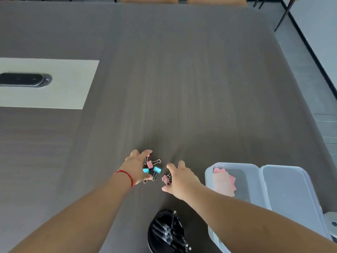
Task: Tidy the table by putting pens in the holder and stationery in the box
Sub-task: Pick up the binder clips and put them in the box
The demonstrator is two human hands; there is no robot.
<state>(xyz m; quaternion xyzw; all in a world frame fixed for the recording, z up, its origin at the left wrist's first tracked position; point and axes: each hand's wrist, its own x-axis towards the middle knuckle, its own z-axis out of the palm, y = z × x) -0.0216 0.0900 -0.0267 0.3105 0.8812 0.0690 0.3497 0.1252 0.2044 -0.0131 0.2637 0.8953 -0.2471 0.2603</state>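
Several binder clips lie in a small heap on the dark table: a pink one (150, 164), two blue ones (157, 169) and another pink one (165, 178). My left hand (135, 167), a red string on its wrist, curves around the heap's left side with fingers spread, touching the clips. My right hand (179, 178) reaches in from the right with fingers spread, its fingertips at the pink clip. A black mesh pen holder (155, 232) with several black pens (168, 232) stands near me. The clear plastic box (209, 172) to the right holds pink sticky notes (225, 180).
The box's lid (288, 189) lies open to the right of the box. A pale inset panel (73, 84) with a black cable hatch (25, 80) sits at the table's left. The table's right edge (299, 99) drops to a grey floor; chairs stand at the far end.
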